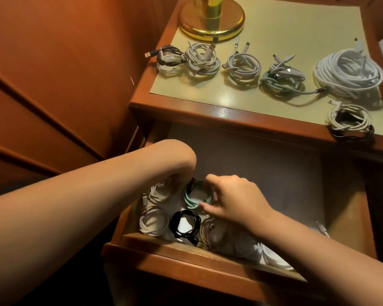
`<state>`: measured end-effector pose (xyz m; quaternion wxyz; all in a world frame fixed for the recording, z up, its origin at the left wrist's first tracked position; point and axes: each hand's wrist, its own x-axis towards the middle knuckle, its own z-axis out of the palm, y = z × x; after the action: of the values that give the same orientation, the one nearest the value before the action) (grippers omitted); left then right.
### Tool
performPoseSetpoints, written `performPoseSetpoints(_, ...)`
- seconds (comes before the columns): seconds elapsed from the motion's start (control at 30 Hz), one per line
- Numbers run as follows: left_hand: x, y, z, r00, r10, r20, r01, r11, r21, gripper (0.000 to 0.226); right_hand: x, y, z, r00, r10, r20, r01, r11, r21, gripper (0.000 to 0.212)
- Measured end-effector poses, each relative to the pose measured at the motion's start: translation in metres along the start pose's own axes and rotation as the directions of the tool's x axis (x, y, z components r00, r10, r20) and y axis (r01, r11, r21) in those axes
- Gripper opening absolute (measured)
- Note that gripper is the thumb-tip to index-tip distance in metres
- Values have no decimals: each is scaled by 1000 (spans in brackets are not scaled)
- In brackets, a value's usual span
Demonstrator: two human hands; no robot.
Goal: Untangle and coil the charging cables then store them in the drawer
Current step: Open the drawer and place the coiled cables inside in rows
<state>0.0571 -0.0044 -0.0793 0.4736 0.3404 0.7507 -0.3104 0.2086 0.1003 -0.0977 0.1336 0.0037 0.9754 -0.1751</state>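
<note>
Head view, looking down into an open wooden drawer (pixel 208 259) under a nightstand top (pixel 252 111). Right hand (pixel 232 202) reaching in from the near right, thumb and fingers curled onto the rim of a mint-green coil (pixel 194 200) lying in the left half of the drawer. Left hand (pixel 177 180) bent down at the wrist from the left, mostly hidden behind the forearm; touching or gripping the far-left side of the same coil, cannot tell which, nor how the fingers lie. Packed around the green coil: a white coil (pixel 161 193) just left, another white coil (pixel 153 221) in the near-left corner, a black coil (pixel 185 225) beside that, a pale beige coil (pixel 215 235) under the right wrist, more white cable (pixel 272 257) along the near wall under the right forearm. On the nightstand top, a far row of coils: black-and-white bundle (pixel 169 59), white bundle (pixel 203 59), white bundle (pixel 242 67), green-and-white bundle (pixel 282 79), large white coil (pixel 349 71). Nearer, at the right edge, a white-and-black coil (pixel 351 122). Brass lamp base (pixel 211 21) at the far left of the top.
</note>
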Motion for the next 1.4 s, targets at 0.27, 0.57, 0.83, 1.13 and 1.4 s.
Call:
performPoseSetpoints(0.27,6,-1,0,982,-43,-186,57,996,72,21,3,10,-2,989,131,64,-130,991,-14,44)
performPoseSetpoints(0.57,14,2,4,991,-4,-135,30,982,189,13,4,0,7,994,65,90,-73,993,87,26)
performPoseSetpoints(0.83,-7,9,-6,983,22,-181,12,983,181,11,3,-2,-1,991,54,121,-65,994,90,23)
performPoseSetpoints(1.13,-41,24,-28,894,226,-386,-207,974,92,17,-9,9,-44,986,51,161,-51,999,-8,25)
performPoseSetpoints(1.4,-66,36,-51,711,249,-658,-335,942,-6,12,-37,34,-104,995,102,23,-101,994,-34,27)
